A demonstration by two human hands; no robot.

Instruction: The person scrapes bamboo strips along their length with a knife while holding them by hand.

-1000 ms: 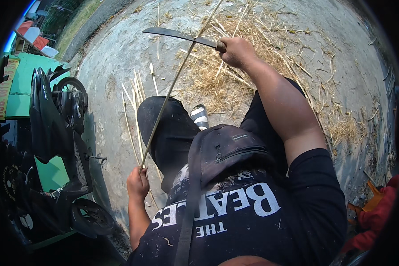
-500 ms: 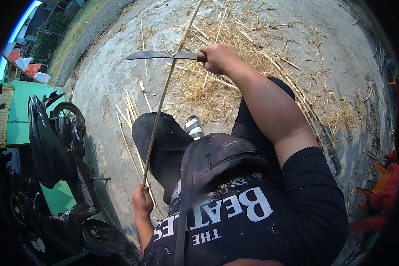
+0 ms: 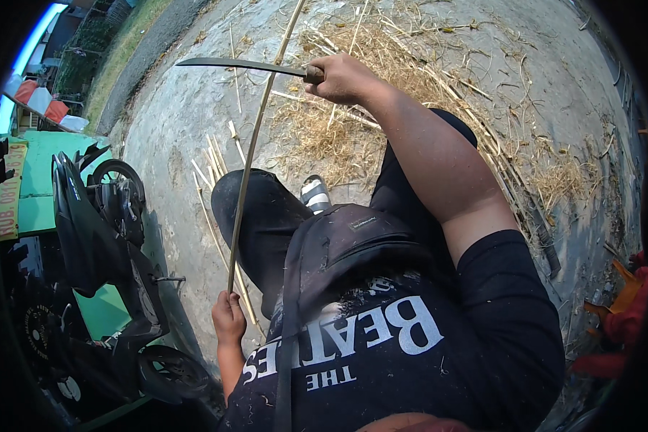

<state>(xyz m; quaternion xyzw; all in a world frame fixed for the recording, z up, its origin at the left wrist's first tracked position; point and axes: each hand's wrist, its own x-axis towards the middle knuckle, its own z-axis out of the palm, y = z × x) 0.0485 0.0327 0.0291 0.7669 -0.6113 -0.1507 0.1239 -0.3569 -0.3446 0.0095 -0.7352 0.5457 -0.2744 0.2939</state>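
Observation:
My right hand is closed round the wooden handle of a machete, whose long blade points left. The blade lies across a long, thin bamboo strip and appears to touch it near its far part. Down at the lower left, my left hand grips the near end of that strip. The strip slants up and away past my left knee, its far end running out of view at the top. My left fingers wrap round it, and the strip's very end is hidden in them.
Curly shavings and long bamboo pieces cover the concrete ahead and to the right. Several cut strips lie beside my left knee. A black motorbike stands at left. A dark bag rests on my lap. Red cloth shows at the right edge.
My right hand and the machete have moved farther away along the strip and a little left. The strip has shifted slightly left; my left hand still holds its near end.

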